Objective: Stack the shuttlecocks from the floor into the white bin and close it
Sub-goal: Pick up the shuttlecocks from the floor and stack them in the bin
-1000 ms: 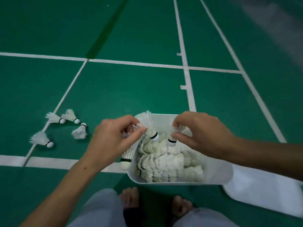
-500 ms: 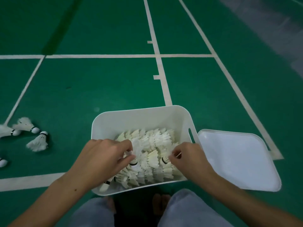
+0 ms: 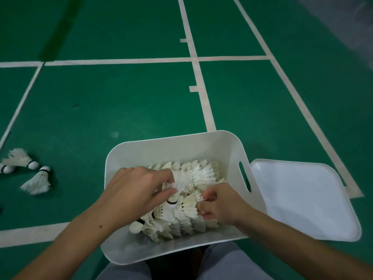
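Note:
The white bin [image 3: 173, 144] stands on the green floor just in front of my knees, with rows of stacked white shuttlecocks [image 3: 203, 174] lying inside. Both hands are down in the bin. My left hand [image 3: 137, 190] pinches the feathers of a shuttlecock [image 3: 182, 181] on top of the pile. My right hand [image 3: 220, 205] grips the feather end of another shuttlecock [image 3: 190, 202] in a row. Three loose shuttlecocks [image 3: 37, 181] lie on the floor at the left edge. The bin's white lid [image 3: 302, 199] lies flat to the right of the bin.
White court lines [image 3: 203, 102] cross the green floor beyond the bin. My grey-trousered legs [image 3: 228, 265] sit under the bin's near edge. Open floor stretches ahead and between the bin and the loose shuttlecocks.
Both hands came down from above the bin rim into the pile, each carrying a shuttlecock. The view shifted right, so the lid shows fully and the loose shuttlecocks slid to the left edge.

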{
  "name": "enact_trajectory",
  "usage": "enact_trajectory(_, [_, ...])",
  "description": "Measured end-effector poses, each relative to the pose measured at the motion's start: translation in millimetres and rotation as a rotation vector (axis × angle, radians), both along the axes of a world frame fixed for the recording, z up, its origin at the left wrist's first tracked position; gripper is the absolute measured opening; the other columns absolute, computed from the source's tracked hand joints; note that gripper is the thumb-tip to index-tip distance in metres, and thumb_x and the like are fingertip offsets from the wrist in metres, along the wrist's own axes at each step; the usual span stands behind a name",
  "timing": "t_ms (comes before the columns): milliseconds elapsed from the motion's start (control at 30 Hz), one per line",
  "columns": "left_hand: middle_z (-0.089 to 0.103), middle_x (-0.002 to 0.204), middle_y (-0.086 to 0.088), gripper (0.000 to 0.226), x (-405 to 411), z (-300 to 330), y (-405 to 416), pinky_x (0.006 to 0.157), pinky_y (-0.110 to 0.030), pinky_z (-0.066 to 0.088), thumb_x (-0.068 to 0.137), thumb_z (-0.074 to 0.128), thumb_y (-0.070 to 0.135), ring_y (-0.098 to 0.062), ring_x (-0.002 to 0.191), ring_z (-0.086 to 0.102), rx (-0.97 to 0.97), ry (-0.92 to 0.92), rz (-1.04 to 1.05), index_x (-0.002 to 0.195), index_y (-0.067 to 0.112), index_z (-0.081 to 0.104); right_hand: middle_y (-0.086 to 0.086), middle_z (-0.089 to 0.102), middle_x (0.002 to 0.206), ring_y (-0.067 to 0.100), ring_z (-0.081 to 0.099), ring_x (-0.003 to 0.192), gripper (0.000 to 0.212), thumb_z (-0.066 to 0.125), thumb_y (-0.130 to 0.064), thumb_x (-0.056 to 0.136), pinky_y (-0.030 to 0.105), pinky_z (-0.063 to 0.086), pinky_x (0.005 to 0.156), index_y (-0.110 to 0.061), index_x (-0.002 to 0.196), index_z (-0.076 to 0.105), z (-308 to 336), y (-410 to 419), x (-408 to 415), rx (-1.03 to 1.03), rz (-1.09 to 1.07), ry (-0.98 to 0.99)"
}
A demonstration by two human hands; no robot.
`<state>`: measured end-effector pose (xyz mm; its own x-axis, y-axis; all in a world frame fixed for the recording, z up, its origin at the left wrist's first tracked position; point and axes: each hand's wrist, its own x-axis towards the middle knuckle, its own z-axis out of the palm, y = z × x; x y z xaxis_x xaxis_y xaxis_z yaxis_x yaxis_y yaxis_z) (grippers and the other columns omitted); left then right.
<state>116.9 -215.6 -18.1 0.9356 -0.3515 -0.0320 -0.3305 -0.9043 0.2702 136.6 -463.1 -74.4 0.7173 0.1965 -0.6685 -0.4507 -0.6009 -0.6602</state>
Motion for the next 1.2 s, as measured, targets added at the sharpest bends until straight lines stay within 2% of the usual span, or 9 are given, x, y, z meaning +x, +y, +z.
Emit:
enact_trajectory(100, [0.064,0.068,0.02,0.032,2.5,3.6,0.9,0.056,-0.021,0.036,0.098,0.046,0.069,0.001,0.065,0.06,-0.062,0.03,0.02,0.104,0.044,0.065,0.009,0.062,0.07,0.013,0.064,0.065,0.035,0.076,-0.02,0.093,0.038,0.066,0.073,0.012,0.083,0.064,14.5,-10.1,5.4,-0.086,0.139,-0.037])
enact_trajectory(167, [0.065,0.069,0.018,0.031,4.3,5.0,1.3,0.057,-0.021,0.035,0.098,0.048,0.068,0.001,0.065,0.06,-0.087,0.052,0.025,0.104,0.043,0.065,0.006,0.075,0.08,0.009,0.068,0.067,0.031,0.075,-0.03,0.093,0.031,0.065,0.074,0.0,0.087,0.074,31.2,-17.6,8.5,-0.218,0.273,-0.179])
enact_trajectory(300, [0.066,0.074,0.019,0.033,7.3,6.2,-2.2,0.056,-0.024,0.034,0.098,0.047,0.068,-0.002,0.069,0.06,-0.089,0.044,-0.031,0.108,0.043,0.066,-0.015,0.059,0.133,0.003,0.06,0.113,0.049,0.076,-0.042,0.091,0.03,0.054,0.099,-0.033,0.137,0.061,65.6,-15.0,4.0,-0.249,0.399,-0.674])
enact_trajectory(367, [0.066,0.075,0.02,0.034,7.5,8.7,-7.6,0.057,-0.027,0.039,0.097,0.046,0.07,-0.002,0.069,0.059,-0.101,0.05,-0.064,0.108,0.044,0.065,-0.015,0.049,0.14,0.006,0.05,0.126,0.049,0.073,-0.043,0.092,0.03,0.049,0.103,-0.034,0.139,0.06,71.4,-7.1,0.6,-0.199,0.523,-0.81])
enact_trajectory(567, [0.062,0.073,0.017,0.029,6.8,16.6,-25.6,0.059,-0.031,0.046,0.099,0.053,0.061,-0.004,0.063,0.056,-0.247,0.069,-0.019,0.124,0.049,0.048,-0.013,0.068,0.102,0.014,0.05,0.108,0.021,0.071,-0.043,0.094,0.035,0.051,0.092,-0.024,0.1,0.077,64.8,-20.0,-1.7,-0.244,0.514,-0.866])
enact_trajectory(733, [0.071,0.087,0.017,0.034,12.2,1.8,-44.3,0.071,-0.032,0.049,0.104,0.048,0.059,-0.005,0.08,0.065,0.03,0.213,-0.194,0.136,0.052,0.041,-0.008,0.074,0.078,0.023,0.056,0.079,0.016,0.083,-0.037,0.082,0.034,0.05,0.069,-0.022,0.078,0.081,71.0,-37.4,-12.8,-0.636,0.413,-0.99])
enact_trajectory(967, [0.073,0.105,0.006,0.04,27.1,-14.9,-67.4,0.072,-0.037,0.039,0.104,0.051,0.049,-0.023,0.102,0.068,0.239,0.317,-0.364,0.144,0.048,0.047,-0.007,0.071,0.073,0.018,0.057,0.082,0.028,0.071,-0.042,0.092,0.028,0.044,0.061,-0.021,0.073,0.074,57.8,-29.0,-21.0,-0.748,0.438,-0.874])
enact_trajectory(1100, [0.064,0.074,0.01,0.033,24.3,-14.4,-50.4,0.075,-0.036,0.049,0.104,0.049,0.051,-0.015,0.082,0.063,0.196,0.304,-0.348,0.137,0.051,0.047,-0.005,0.072,0.086,0.015,0.064,0.086,0.035,0.058,-0.051,0.097,0.037,0.058,0.073,-0.021,0.089,0.074,52.7,-18.7,-19.9,-0.588,0.372,-0.682])
enact_trajectory(1200, [0.051,0.063,0.011,0.031,21.2,-14.7,-42.1,0.073,-0.036,0.047,0.105,0.045,0.051,-0.01,0.069,0.05,0.177,0.269,-0.316,0.136,0.054,0.044,-0.009,0.072,0.079,0.009,0.066,0.074,0.029,0.067,-0.05,0.093,0.036,0.059,0.073,-0.025,0.078,0.069,47.3,-18.0,-17.1,-0.457,0.296,-0.537])
